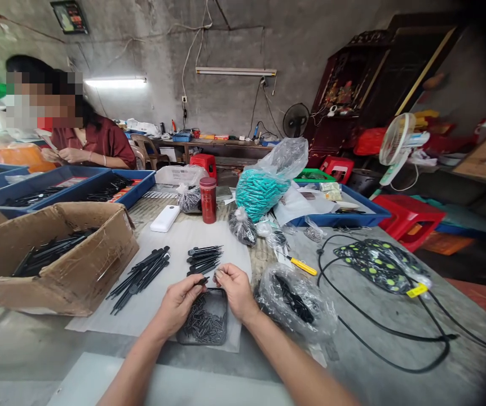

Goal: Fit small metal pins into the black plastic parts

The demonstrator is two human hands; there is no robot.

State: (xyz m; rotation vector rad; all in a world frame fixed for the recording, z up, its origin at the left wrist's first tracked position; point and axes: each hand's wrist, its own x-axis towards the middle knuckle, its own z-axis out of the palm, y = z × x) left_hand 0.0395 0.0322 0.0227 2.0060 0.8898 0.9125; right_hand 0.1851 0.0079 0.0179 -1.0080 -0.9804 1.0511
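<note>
Over the far edge of a tray of small metal pins (204, 322), my left hand (182, 296) pinches a small black part (202, 281) whose exact kind I cannot make out. Close beside it, my right hand (233, 288) has its thumb and fingertips pressed together; whatever they hold is too small to name. Just beyond the hands lies a short stack of slim black pen-like pieces (204, 259). A larger pile of such black pieces (141, 276) rests to the left on a white sheet (111, 316).
A cardboard box (91, 270) with black pieces stands left. On the right are an open plastic bag (268, 287) of black parts, a yellow-handled tool (303, 267) and a looped black cable (395, 335). Behind stand a red cup (208, 201) and a bag of teal pieces (260, 194). A co-worker (99, 138) sits back left.
</note>
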